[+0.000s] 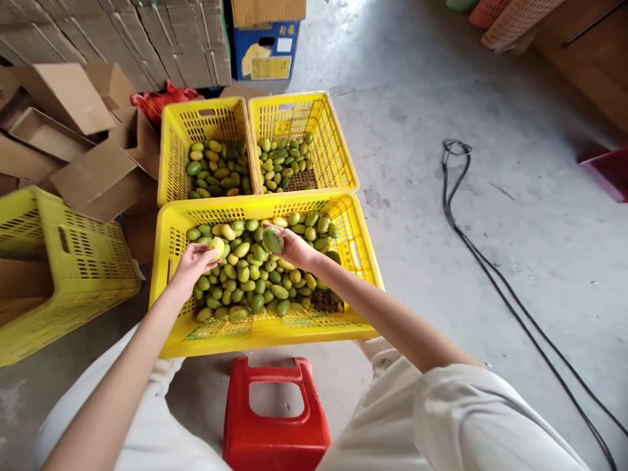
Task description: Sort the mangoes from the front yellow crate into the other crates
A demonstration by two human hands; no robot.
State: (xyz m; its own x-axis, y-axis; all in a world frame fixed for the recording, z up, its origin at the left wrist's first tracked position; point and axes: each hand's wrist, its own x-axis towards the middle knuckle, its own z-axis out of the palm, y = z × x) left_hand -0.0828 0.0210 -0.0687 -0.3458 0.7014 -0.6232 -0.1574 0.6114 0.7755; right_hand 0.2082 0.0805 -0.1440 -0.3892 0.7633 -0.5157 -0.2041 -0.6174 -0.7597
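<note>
My left hand pinches a pale yellow mango between thumb and fingers, over the left part of the near yellow crate. Closed round a larger green mango is my right hand, above the middle of the same crate. Below both hands lies a layer of loose green and yellow mangoes. A bit of the dark crate bottom shows at the right. The palms of both hands are mostly hidden.
Two more yellow crates, left and right, stand behind with mangoes inside. Cardboard boxes and a tilted yellow crate lie left. A red stool is between my legs. A black cable runs along the floor.
</note>
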